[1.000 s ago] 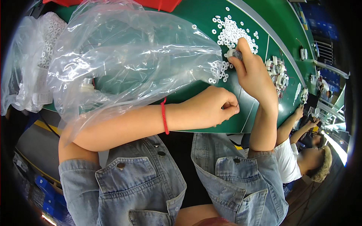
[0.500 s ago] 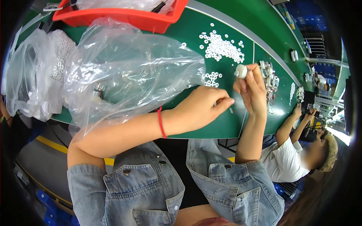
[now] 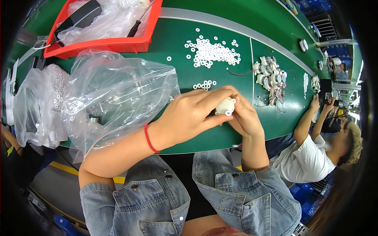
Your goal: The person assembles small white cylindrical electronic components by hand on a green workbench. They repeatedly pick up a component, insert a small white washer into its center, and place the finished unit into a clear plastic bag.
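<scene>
Between both hands, over the near middle of the green table, is a small round white plastic part (image 3: 225, 106) with little holed lugs on its edge. The thumb and fingers of my left hand (image 3: 193, 112) close on it from the left. My right hand (image 3: 246, 118) has its fingers round its right side, and some of its fingertips are hidden. Just beyond the hands lies a small group of white rings (image 3: 204, 85). Farther back spreads a larger pile of the same white rings (image 3: 212, 53).
A clear plastic bag (image 3: 122, 94) lies beside my left forearm, with a bag of white rings (image 3: 59, 84) farther left. Behind stands a red bin (image 3: 98, 48) holding a screwdriver (image 3: 135, 27). Wired white parts (image 3: 271, 78) are heaped at right; a person (image 3: 307, 157) works beyond.
My right hand has brought the white part down and left to meet my left hand, whose fingers now close on it too. The view has shifted, showing more of the red bin.
</scene>
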{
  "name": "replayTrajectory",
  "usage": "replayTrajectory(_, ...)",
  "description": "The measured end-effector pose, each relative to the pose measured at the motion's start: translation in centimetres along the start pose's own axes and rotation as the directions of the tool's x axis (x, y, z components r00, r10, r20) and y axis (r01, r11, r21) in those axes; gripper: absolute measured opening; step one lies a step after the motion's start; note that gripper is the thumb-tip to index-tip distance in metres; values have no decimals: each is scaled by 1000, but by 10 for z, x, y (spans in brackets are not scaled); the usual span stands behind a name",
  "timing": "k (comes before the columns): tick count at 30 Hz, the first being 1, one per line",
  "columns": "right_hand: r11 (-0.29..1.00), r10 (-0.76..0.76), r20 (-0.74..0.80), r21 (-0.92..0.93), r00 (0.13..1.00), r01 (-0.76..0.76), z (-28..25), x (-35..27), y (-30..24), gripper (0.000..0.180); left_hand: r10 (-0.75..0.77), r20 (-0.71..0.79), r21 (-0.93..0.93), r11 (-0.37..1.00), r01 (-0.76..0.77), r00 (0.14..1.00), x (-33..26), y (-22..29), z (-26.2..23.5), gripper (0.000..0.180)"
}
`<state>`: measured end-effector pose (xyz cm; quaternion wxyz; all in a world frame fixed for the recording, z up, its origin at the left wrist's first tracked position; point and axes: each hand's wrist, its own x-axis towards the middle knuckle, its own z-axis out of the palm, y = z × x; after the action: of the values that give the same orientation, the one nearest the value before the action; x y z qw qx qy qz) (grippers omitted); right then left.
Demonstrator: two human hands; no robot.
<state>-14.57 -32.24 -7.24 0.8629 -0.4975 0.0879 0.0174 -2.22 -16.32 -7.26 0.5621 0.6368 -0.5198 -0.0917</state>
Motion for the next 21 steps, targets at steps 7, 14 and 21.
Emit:
replayTrajectory(7, 874, -165, -10, -465, 986, 142, 23, -17, -15, 60, 73, 30, 181, 980, -78, 997, -1, 1, 2, 51)
replayTrajectory(14, 989, 13, -132, -147, 991, -33, 29, -24, -10, 57, 112, 173, 318, 934, -163, 979, 0, -2, 4, 44)
replayTrajectory(21, 969, 138, 0, 206, 990, -135, 8, -30, -7, 53, 205, 258, 446, 841, -305, 944, -7, 3, 2, 48)
